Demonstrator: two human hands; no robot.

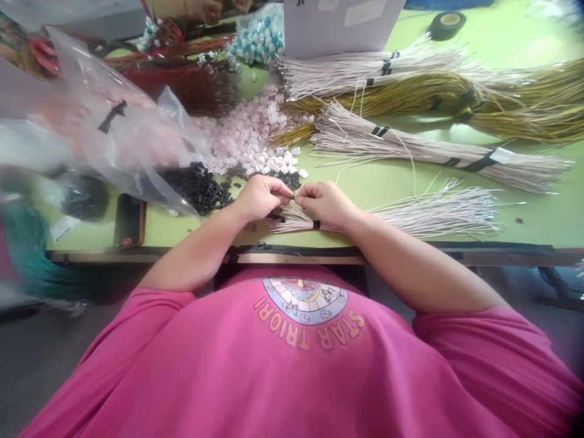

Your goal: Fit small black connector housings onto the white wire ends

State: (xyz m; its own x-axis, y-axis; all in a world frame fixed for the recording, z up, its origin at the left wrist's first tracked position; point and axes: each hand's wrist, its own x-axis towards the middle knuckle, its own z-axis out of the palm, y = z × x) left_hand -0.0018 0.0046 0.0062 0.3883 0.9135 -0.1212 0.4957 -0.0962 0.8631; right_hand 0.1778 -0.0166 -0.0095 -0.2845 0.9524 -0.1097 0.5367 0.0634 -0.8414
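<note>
My left hand is closed in a pinch, thumb against forefinger, over the near side of the table. Almost touching it, my right hand pinches too, and the fingertips of both meet. Whatever they hold between them is too small to make out. Below the fingers lie the spread ends of a bundle of white wires, bound with black tape; my right hand and forearm cover part of it. A heap of small black plastic pieces lies left of my left hand. Small white connector housings are piled just beyond the hands.
More white wire bundles and yellow wires lie across the back right, near a roll of black tape. A clear plastic bag and a phone are on the left. Another person's hand shows at the top.
</note>
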